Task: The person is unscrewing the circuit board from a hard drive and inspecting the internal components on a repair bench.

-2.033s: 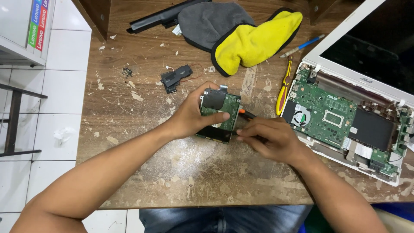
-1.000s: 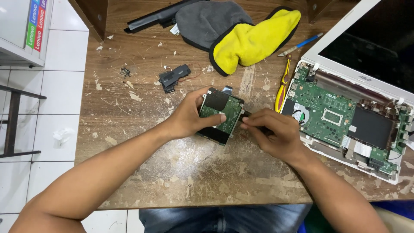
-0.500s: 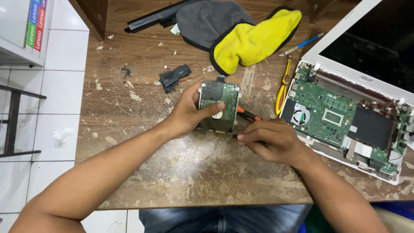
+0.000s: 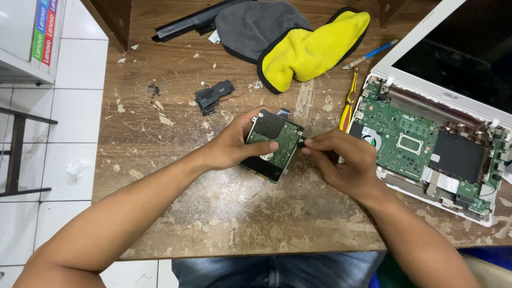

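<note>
Evidently the left hand (image 4: pixel 229 146) is gripping the hard drive (image 4: pixel 271 145) tilted above the table (image 4: pixel 213 213) while the right hand (image 4: pixel 341 160) is pinching its right edge, probably working a fastener or connector, calling for steady support

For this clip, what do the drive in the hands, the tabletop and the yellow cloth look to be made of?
Hard drive: a green circuit board over a dark casing, likely metal, matt; the left hand grips it and the right hand pinches its edge. Wooden table: brown grain, worn, with pale flaking patches. Yellow cloth: soft and fuzzy, probably microfibre, with black edging.
</note>
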